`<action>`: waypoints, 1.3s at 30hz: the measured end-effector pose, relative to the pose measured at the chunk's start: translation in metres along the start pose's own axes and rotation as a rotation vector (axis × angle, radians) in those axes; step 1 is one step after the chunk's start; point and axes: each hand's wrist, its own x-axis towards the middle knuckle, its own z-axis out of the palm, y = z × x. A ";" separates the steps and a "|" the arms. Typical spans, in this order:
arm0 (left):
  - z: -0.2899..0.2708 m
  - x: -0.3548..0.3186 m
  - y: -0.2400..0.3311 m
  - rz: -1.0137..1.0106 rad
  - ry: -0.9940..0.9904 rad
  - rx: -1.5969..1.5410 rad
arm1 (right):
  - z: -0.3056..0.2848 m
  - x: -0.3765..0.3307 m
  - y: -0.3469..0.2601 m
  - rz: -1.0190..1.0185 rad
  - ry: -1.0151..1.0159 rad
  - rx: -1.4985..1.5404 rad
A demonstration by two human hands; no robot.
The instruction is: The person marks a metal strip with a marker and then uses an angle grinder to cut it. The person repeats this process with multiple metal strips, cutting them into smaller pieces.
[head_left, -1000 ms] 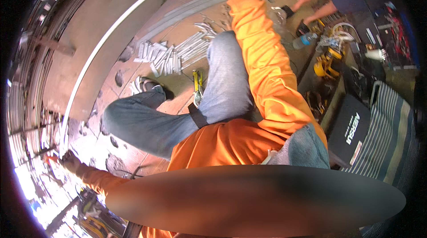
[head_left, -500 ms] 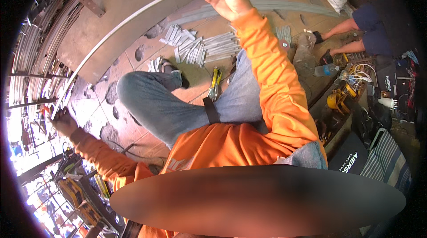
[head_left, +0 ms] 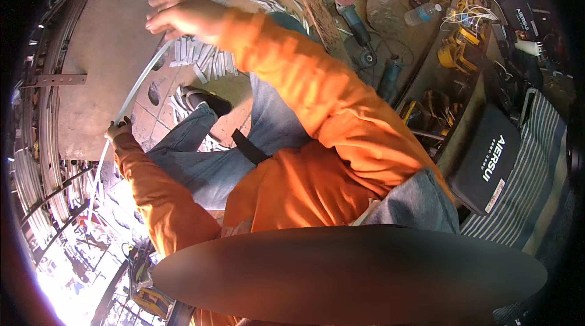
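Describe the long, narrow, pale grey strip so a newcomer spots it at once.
Find the large, flat, brown sheet at the picture's upper left. By its lower right edge, the person's bare left hand grips the long strip. Unlike the short, silvery pieces lying on the floor, it is a single, far longer length, held in that hand.

Tiled floor [head_left: 144, 120]: short pale strips [head_left: 209, 63], grinder [head_left: 355, 24], wooden plank [head_left: 318, 14]

The strip [head_left: 141, 77] is silvery grey, sleeves [head_left: 341, 109] orange, jeans [head_left: 274, 109] blue-grey, the cloth [head_left: 536, 164] striped dark and pale.
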 end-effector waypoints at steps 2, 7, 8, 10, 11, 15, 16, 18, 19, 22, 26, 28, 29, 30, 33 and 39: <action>-0.023 0.043 -0.016 -0.113 0.103 0.040 | -0.049 -0.053 -0.010 -0.405 -0.141 -0.082; -0.067 0.096 -0.087 -0.298 0.305 0.182 | -0.222 -0.169 0.074 -0.325 0.705 -0.398; -0.077 0.100 -0.111 -0.286 0.245 0.271 | -0.252 -0.196 0.112 -0.120 0.838 -0.423; -0.083 0.108 -0.140 -0.424 0.285 0.271 | -0.294 -0.252 0.203 -0.045 0.917 -0.471; -0.085 0.110 -0.152 -0.429 0.322 0.254 | -0.312 -0.277 0.245 0.035 1.000 -0.594; -0.083 0.099 -0.172 -0.382 0.541 0.122 | -0.355 -0.349 0.334 0.105 1.162 -0.235; -0.081 0.093 -0.173 -0.438 0.518 0.152 | -0.367 -0.350 0.331 0.176 1.184 -0.316; -0.075 0.081 -0.175 -0.477 0.550 0.234 | -0.395 -0.337 0.296 0.378 1.200 -0.707; -0.070 0.080 -0.176 -0.480 0.633 0.164 | -0.414 -0.318 0.272 0.430 1.186 -0.885; -0.042 0.091 -0.190 -0.353 0.604 0.428 | -0.487 -0.245 0.210 0.539 1.101 -1.265; 0.059 0.115 -0.258 0.505 -0.186 1.900 | -0.566 -0.164 0.201 0.632 0.807 -1.666; 0.120 0.092 -0.325 0.754 -0.635 1.631 | -0.585 -0.145 0.210 0.812 0.733 -1.758; 0.148 0.068 -0.364 0.748 -0.871 1.428 | -0.588 -0.141 0.215 0.813 0.758 -1.661; 0.166 0.037 -0.396 0.843 -0.988 1.526 | -0.590 -0.138 0.218 0.809 0.787 -1.568; 0.217 -0.060 -0.471 0.943 -1.310 1.731 | -0.592 -0.135 0.216 0.856 0.781 -1.515; 0.231 -0.139 -0.493 0.908 -1.066 1.729 | -0.593 -0.143 0.205 0.924 0.730 -1.294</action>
